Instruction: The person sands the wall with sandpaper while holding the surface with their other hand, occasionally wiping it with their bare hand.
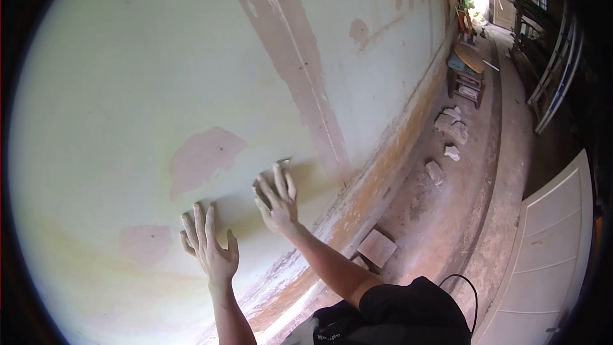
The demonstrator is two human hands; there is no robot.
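While nothing is clearly seen to be gripped, the fingers (pixel 200 223) of the left hand (pixel 220 260) are spread and nearly straight, with the thumb (pixel 232 243) held well out to the side. Just beside it, the right hand (pixel 279 213) is held with its fingers likewise parted and slightly bent. Both are laid on, or brought very close to, the pale green wall (pixel 128 102) directly in front; full contact cannot be made out. By such a splayed pose, pressure would be spread widely, or the surface felt. At the right fingertips a small pale sliver (pixel 285 161) is seen; whether it is held or belongs to the wall cannot be told.

Around the hands, the paint is broken by a rounded bare patch (pixel 201 160), a smaller patch (pixel 147 243) and a long bare strip (pixel 281 32). The right forearm (pixel 332 268) is extended from a black sleeve (pixel 415 310).

Farther out, on the floor (pixel 469 185), a squarish block (pixel 377 247) is set near the wall's foot, with rubble (pixel 452 126) scattered beyond. Opposite, a ladder (pixel 553 80) and a white panelled door (pixel 549 243) are placed, presumably so that the wall is left accessible.
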